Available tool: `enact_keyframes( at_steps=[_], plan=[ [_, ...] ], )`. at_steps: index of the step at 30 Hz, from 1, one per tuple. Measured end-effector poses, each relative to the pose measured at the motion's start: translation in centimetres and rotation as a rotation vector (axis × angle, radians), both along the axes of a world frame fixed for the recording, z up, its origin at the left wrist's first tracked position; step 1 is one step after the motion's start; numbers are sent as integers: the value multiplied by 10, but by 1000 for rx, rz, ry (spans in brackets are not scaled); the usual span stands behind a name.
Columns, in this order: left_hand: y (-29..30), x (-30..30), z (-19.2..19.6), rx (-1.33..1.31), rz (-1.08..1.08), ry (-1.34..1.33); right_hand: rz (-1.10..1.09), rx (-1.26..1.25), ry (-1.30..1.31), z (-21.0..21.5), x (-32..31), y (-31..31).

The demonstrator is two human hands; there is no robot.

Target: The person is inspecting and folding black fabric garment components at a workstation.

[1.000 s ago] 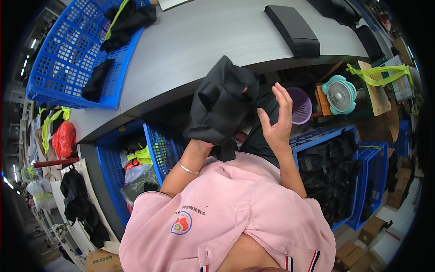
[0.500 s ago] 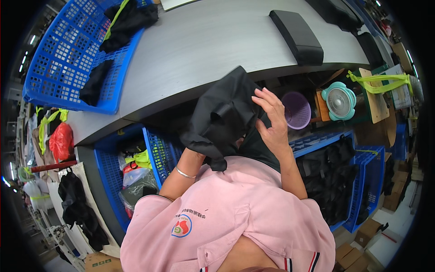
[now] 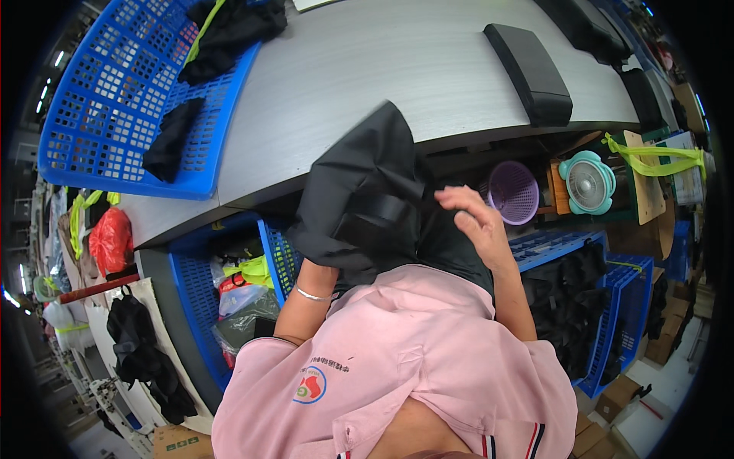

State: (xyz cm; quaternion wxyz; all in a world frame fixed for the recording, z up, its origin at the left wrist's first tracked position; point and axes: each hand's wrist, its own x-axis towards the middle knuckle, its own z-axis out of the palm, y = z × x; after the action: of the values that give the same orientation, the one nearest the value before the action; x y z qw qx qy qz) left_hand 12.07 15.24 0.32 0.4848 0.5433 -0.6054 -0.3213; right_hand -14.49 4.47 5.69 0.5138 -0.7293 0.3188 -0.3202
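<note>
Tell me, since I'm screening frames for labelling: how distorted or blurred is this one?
Head view: strong fisheye, the grey table edge bows and the corners go black; lighting even, no glare; the right hand slightly soft, the black garment hiding the left hand.

I see a crate on the tabletop's left end, a case near its right edge, and a garment overhanging the near edge.

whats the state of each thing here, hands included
black garment: bunched, lifted at the table edge
left hand: under the garment, mostly hidden
right hand: open, at the garment's right side
blue basket: on the table, dark clothes inside
black case: closed, flat on the table
</note>
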Motion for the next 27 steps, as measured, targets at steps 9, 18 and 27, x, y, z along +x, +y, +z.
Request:
enact_keyframes(
  at_steps=[9,18,27],
  plan=[
    [19,7,-6,-57,119,-499,-144,-94,130,3,60,-24],
    [-37,18,1,-376,-47,-437,173,731,-604,14,26,-54],
    [-72,-56,12,316,-23,1038,-115,-194,-285,52,72,-195]
  ],
)
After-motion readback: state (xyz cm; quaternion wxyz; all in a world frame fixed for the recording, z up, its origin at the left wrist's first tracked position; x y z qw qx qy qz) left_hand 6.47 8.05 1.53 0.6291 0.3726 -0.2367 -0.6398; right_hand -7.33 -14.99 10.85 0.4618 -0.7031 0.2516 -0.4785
